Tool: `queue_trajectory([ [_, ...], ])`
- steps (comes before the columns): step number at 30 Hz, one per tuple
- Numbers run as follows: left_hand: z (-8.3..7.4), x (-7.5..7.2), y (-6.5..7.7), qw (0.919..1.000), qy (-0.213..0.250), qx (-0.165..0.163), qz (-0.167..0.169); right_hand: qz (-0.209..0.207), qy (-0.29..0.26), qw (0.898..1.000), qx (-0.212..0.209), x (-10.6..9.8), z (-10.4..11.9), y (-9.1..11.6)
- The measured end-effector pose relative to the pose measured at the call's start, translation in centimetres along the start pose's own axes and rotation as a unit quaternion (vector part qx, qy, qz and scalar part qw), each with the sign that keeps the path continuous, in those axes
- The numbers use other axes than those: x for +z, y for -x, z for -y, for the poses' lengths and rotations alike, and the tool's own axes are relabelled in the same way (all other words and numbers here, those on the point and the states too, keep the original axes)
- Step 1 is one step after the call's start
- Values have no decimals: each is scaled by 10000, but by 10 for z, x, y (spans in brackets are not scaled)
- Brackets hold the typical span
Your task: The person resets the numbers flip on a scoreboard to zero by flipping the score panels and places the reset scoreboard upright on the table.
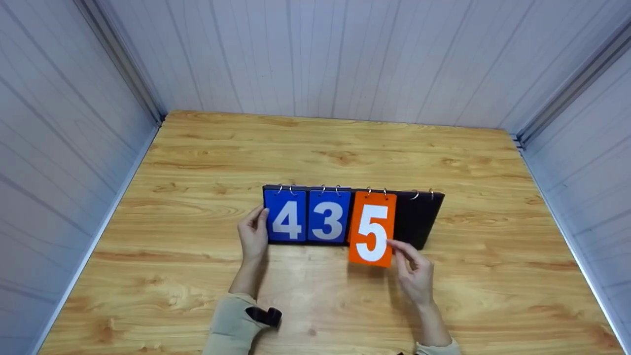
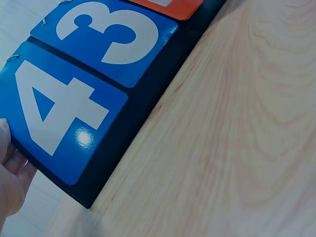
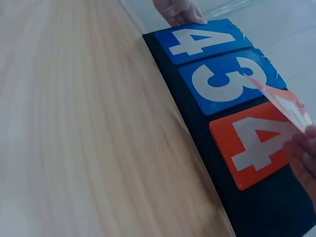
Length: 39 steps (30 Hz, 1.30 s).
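A black flip scoreboard (image 1: 416, 217) stands on the table, with number cards hung from metal rings along its top. My left hand (image 1: 254, 236) holds its left edge, thumb on the front beside the blue 4 card (image 1: 286, 217). Next to that hangs a blue 3 card (image 1: 328, 217). My right hand (image 1: 415, 276) pinches the right edge of an orange 5 card (image 1: 372, 234), whose lower end is tilted out from the board. In the right wrist view, this raised card (image 3: 286, 106) is seen nearly edge-on, and an orange 4 card (image 3: 256, 143) shows beneath it.
The board's rightmost section has rings (image 1: 423, 194) but shows only black backing. Wood-grain table (image 1: 197, 276) extends around the board. White panel walls (image 1: 315, 59) enclose the back and both sides. A black strap device (image 1: 263, 315) sits on the left sleeve.
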<state>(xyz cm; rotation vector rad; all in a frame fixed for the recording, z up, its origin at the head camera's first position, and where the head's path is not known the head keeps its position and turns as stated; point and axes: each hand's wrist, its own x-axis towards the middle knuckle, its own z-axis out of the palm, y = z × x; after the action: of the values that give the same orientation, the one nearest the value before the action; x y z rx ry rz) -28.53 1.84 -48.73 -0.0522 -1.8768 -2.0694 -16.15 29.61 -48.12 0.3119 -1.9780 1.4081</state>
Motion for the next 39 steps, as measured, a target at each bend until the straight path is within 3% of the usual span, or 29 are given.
queue_trajectory([
  [6,0,1,0,9998,91,-178,-74,235,-577,9950,-777,-11,9,-13],
  [11,0,1,0,9996,184,-203,-61,54,-828,9891,-1217,-15,17,-32],
  [16,0,0,0,9997,163,-153,-49,-240,-870,9824,-1633,-18,26,-65],
  [19,0,0,-1,9999,111,-90,-56,-264,-1133,9779,-1736,-17,29,-89],
  [21,0,0,0,9999,108,-70,-59,-375,-1028,9783,-1757,-16,32,-106],
  [26,0,1,0,9999,126,-68,-63,-643,-401,9865,-1449,-10,31,-143],
  [31,-1,1,0,10000,83,-20,-49,-687,324,9939,-794,-4,13,-170],
  [39,1,0,-1,10000,73,54,-3,-479,1453,9882,-7,3,-21,-191],
])
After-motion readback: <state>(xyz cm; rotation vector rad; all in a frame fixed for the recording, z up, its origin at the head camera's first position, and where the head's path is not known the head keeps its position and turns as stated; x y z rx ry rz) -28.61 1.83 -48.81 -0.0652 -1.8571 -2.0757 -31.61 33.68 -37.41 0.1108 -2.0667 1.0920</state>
